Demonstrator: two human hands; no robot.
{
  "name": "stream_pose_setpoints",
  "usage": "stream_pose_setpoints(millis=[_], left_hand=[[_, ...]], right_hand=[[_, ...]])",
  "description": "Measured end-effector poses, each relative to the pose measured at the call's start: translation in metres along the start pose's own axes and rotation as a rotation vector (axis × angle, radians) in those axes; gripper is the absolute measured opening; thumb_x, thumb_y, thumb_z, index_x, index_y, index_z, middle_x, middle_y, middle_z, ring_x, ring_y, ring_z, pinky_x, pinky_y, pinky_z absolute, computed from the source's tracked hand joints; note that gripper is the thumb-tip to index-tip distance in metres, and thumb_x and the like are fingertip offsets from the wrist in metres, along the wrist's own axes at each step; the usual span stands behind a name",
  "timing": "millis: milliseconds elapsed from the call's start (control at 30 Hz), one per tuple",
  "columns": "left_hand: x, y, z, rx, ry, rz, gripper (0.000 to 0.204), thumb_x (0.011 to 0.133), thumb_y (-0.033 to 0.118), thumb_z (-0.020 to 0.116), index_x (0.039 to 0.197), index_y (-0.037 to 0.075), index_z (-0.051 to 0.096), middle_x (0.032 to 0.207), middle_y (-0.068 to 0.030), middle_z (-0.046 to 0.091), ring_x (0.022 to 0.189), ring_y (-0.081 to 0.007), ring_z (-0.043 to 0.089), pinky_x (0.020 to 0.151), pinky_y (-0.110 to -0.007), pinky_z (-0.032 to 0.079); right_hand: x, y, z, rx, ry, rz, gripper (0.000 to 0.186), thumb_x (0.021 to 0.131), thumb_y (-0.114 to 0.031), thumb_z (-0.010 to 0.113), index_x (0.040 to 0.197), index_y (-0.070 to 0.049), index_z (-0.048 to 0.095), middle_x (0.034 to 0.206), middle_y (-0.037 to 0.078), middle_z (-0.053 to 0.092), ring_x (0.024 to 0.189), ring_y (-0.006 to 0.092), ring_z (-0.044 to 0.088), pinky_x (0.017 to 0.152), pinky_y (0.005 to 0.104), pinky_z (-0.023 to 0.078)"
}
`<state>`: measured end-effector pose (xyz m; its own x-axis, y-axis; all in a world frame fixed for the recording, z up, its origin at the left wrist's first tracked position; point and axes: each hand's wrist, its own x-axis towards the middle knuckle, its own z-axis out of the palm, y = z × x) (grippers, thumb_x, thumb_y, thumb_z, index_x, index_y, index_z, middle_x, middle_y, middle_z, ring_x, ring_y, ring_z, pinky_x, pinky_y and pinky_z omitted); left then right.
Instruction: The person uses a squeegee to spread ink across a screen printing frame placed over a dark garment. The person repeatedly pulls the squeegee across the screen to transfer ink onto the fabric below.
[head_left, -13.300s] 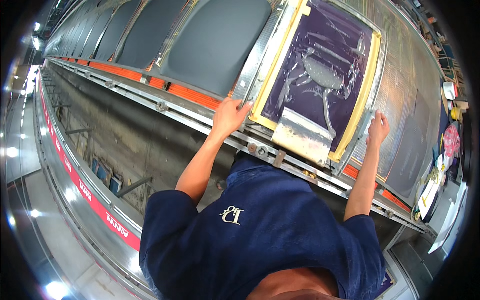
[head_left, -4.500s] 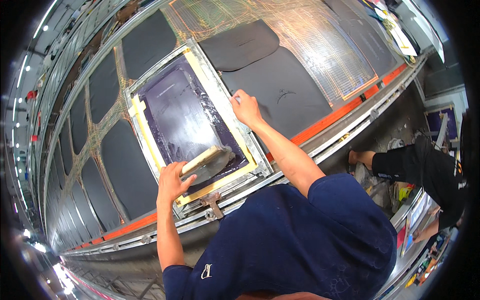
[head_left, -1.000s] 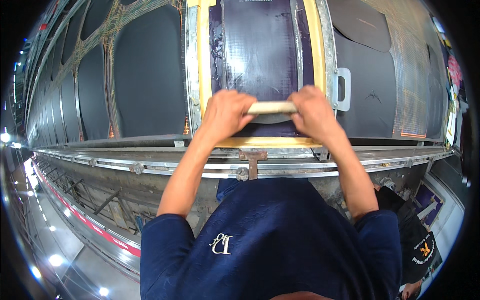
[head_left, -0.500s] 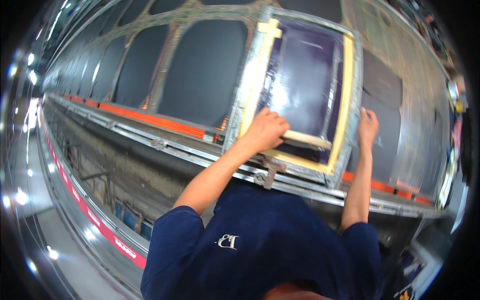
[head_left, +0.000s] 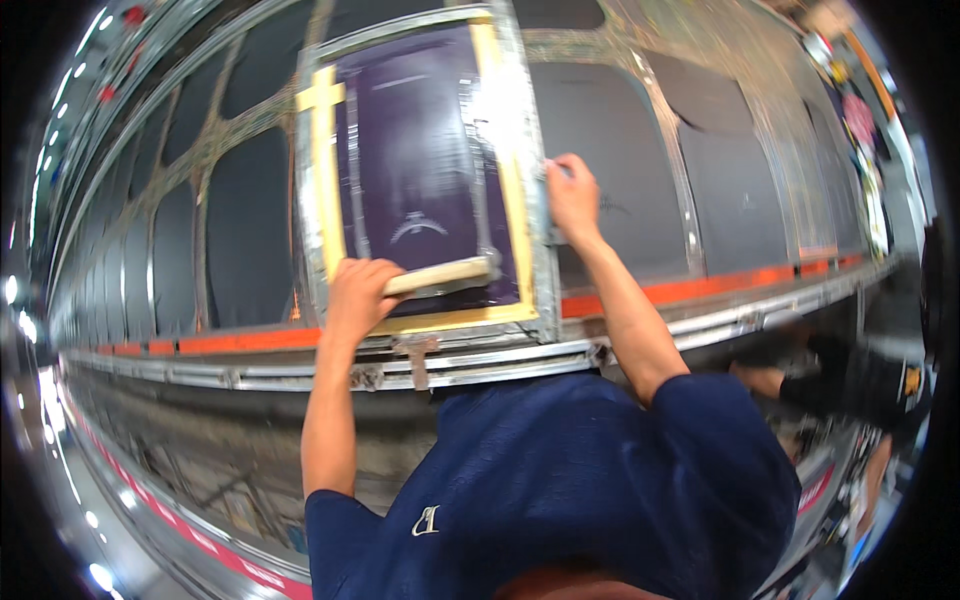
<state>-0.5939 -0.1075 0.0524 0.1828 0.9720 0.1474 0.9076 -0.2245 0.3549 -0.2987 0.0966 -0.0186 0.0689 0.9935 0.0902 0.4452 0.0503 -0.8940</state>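
My left hand [head_left: 362,298] grips the left end of a pale squeegee handle [head_left: 440,272], which lies across the lower part of a purple printing screen [head_left: 405,150]. The screen has a metal frame [head_left: 535,290] lined with yellow tape [head_left: 325,170] and shows a small pale motif amid glossy smears. My right hand [head_left: 572,200] is closed at the frame's right edge; what its fingers hold is hidden and blurred. The frame sits over a long printing table [head_left: 230,338] bearing dark cut fabric panels [head_left: 250,230] on both sides of the screen.
A metal rail [head_left: 490,365] runs along the table's near edge, below an orange strip [head_left: 640,295]. At the lower right, another person in black [head_left: 840,380] is bent low, partly visible. Assorted items [head_left: 858,120] crowd the table's right end.
My right hand has left the squeegee for the frame's right side. The screen has shifted left along the table, uncovering another dark panel to its right; my left hand still holds the squeegee.
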Motion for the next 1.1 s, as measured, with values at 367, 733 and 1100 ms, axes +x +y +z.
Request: stream_pose_setpoints(millis=[367,733,1100], left_hand=[[-0.089,-0.036,-0.031,-0.009,-0.065,0.097,0.063,0.050,0.005,0.084,0.110,0.009,0.070,0.112,-0.0041,0.072,0.086,-0.0234,0.062,0.081,-0.039,0.042],[0.040,-0.143,-0.007,0.075,0.008,0.211,0.056,0.055,0.008,0.086,0.108,0.010,0.069,0.110,-0.0033,0.070,0.090,-0.0242,0.062,0.083,-0.041,0.044],[0.297,-0.275,-0.043,0.001,-0.020,0.188,0.030,0.076,0.034,0.084,0.094,0.011,0.076,0.083,-0.0104,0.073,0.081,-0.0324,0.070,0.075,-0.044,0.053]], right_hand=[[-0.024,-0.035,0.049,-0.170,0.004,0.175,0.026,0.095,-0.031,0.063,0.102,-0.006,0.068,0.083,0.020,0.071,0.078,0.0398,0.070,0.074,0.0462,0.052],[0.011,-0.055,0.044,-0.792,-0.292,0.057,0.027,0.096,-0.033,0.065,0.108,-0.011,0.072,0.096,0.015,0.073,0.092,0.0335,0.070,0.083,0.0432,0.054],[0.197,-0.187,0.189,-0.670,-0.780,-0.676,0.057,0.083,-0.052,0.077,0.112,-0.004,0.070,0.098,0.020,0.070,0.098,0.0389,0.067,0.087,0.0470,0.052]])
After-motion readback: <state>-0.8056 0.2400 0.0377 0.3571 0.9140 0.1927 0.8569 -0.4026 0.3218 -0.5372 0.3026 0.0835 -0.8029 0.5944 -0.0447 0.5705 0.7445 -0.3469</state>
